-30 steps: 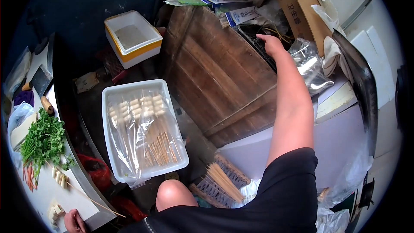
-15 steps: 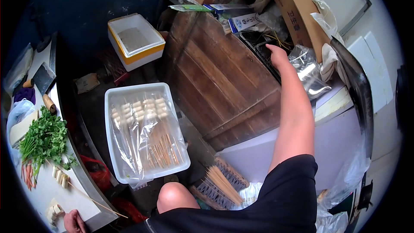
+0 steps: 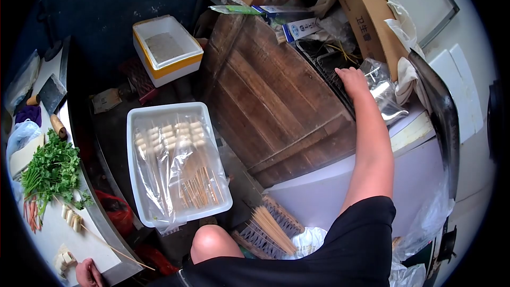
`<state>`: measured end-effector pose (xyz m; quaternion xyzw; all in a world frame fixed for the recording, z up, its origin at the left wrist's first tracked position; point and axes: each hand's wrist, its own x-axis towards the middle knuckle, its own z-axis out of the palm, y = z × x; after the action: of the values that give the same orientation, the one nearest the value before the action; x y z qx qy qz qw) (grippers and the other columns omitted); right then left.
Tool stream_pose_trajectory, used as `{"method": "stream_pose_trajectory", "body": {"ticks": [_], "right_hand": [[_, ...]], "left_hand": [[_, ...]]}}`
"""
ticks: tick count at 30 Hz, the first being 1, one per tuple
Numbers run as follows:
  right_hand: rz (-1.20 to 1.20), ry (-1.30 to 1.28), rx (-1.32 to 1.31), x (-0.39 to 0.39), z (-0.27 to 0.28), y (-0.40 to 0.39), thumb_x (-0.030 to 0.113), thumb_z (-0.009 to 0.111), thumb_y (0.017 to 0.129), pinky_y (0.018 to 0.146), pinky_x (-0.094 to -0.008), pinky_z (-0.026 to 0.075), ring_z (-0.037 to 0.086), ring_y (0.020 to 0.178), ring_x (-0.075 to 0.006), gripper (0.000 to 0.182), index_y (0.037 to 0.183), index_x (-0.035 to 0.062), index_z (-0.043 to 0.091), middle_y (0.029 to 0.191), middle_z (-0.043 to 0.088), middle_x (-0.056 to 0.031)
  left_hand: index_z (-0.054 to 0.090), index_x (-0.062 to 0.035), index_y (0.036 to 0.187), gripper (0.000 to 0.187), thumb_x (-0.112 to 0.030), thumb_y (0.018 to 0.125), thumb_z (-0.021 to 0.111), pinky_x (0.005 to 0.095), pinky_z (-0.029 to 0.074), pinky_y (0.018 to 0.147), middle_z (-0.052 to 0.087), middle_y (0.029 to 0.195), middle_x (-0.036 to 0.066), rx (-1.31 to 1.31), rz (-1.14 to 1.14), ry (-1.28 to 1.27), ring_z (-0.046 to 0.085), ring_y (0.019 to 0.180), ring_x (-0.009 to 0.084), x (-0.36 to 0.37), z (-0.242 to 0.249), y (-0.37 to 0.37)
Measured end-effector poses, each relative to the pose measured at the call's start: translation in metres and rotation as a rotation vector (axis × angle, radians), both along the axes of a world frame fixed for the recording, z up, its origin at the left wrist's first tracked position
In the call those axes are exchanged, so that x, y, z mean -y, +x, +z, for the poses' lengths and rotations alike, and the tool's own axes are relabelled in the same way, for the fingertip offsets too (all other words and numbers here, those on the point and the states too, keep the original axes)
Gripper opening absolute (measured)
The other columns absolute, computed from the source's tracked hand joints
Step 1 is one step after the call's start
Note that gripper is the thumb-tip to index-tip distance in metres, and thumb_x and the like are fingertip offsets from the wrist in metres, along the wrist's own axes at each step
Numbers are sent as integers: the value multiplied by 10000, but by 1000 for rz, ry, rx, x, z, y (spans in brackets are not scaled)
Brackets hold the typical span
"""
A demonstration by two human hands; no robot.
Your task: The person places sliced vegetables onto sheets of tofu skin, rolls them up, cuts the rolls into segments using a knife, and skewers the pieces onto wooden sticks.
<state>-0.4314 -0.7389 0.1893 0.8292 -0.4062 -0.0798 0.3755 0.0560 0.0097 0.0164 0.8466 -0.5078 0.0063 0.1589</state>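
My right hand (image 3: 353,82) is at the edge of a black wire rack (image 3: 330,74), its fingers curled together; whatever they hold is hidden. At the bottom left, my left hand (image 3: 88,273) rests on the white table (image 3: 98,236) with its fingers pressed together, beside some white rolls (image 3: 65,260); I cannot make out anything in it. Just above lies a skewer of white rolls (image 3: 71,218). A white tray (image 3: 227,202) holds rows of skewered rolls (image 3: 170,135) under clear plastic. Bare sticks (image 3: 273,228) lie across a patterned crate (image 3: 284,217).
Green herbs (image 3: 52,167) and a wooden-handled blade (image 3: 52,93) lie on the left table. A foam box (image 3: 167,50) stands behind the tray. Wooden boards (image 3: 276,95) fill the middle. Beyond my right hand are a cardboard box (image 3: 366,26) and silvery plastic (image 3: 385,93).
My right hand has moved down and slightly right along the rack, and its fingers have curled. My left hand stays beside the rolls. The view has shifted slightly.
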Motion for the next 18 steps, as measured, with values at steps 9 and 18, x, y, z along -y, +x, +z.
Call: {"method": "stream_pose_trajectory", "body": {"ticks": [9,18], "right_hand": [[-250,229,271,9,11,4,350,506,951,874,-460,484,616,987,-393,360,982,40,687,1017,664,-209],[35,213,243,0,1,3,98,488,925,956,-397,479,579,1142,-302,311,1205,97,624,1252,619,-97]], "left_hand": [[678,-14,1086,217,-154,947,586,366,544,772,698,991,162,-24,-10,3,679,859,309,3,3,1],[682,1,1066,207,-144,944,599,361,548,765,701,972,172,-71,8,-32,681,849,314,7,6,-2]]}}
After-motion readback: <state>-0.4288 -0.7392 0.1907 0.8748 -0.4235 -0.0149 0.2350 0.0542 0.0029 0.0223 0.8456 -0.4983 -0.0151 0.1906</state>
